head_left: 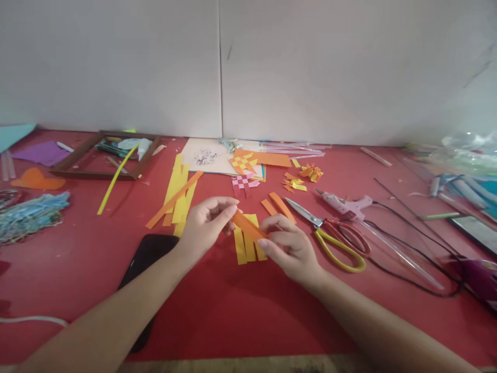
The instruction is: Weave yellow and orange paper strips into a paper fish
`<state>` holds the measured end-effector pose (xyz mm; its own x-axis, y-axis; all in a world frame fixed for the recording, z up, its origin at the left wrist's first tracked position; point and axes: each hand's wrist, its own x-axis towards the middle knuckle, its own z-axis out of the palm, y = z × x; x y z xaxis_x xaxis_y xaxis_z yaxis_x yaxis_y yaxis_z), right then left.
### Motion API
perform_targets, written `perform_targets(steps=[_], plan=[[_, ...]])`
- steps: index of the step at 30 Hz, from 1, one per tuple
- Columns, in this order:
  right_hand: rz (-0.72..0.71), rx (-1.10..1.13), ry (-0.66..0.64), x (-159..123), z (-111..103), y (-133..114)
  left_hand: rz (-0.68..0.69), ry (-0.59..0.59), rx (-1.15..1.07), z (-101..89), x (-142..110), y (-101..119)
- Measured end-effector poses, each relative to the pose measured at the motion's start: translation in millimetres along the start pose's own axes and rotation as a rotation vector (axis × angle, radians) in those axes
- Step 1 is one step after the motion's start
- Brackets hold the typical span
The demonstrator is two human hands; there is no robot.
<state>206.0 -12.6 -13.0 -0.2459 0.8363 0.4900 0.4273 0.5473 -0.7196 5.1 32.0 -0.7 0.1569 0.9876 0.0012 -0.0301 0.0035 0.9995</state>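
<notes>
Both my hands hold one orange paper strip (247, 226) just above the red table (233, 305). My left hand (205, 225) pinches its upper left end between thumb and fingers. My right hand (289, 246) pinches its lower right end. Under the strip lie three short yellow strips (245, 248) side by side. Two more orange strips (277, 205) lie just behind my right hand.
Long yellow and orange strips (177, 194) lie behind my left hand, a black phone (145, 259) under my left wrist. Scissors (334, 238) and a pink glue gun (347, 204) with its cable lie to the right. Woven paper pieces (244, 165), a wooden frame (104, 155) and yarn (29, 215) sit farther back.
</notes>
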Motion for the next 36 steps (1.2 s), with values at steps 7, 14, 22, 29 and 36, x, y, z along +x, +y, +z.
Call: perform_targets(steps=[7,14,22,29,36], plan=[[0.497,0.208,0.088,3,3,-2,-0.041,-0.112,-0.068,0.4,-4,-2],[0.514,0.229,0.15,2,3,0,0.029,-0.066,0.093,0.2,-5,-6],[0.491,0.242,0.165,1,4,0,0.09,-0.047,0.09,1.1,-7,-4],[0.476,0.274,0.197,2,5,3,0.076,-0.133,0.03,0.7,-7,-6],[0.388,0.395,0.278,4,7,10,0.128,-0.112,0.157,0.5,-5,0]])
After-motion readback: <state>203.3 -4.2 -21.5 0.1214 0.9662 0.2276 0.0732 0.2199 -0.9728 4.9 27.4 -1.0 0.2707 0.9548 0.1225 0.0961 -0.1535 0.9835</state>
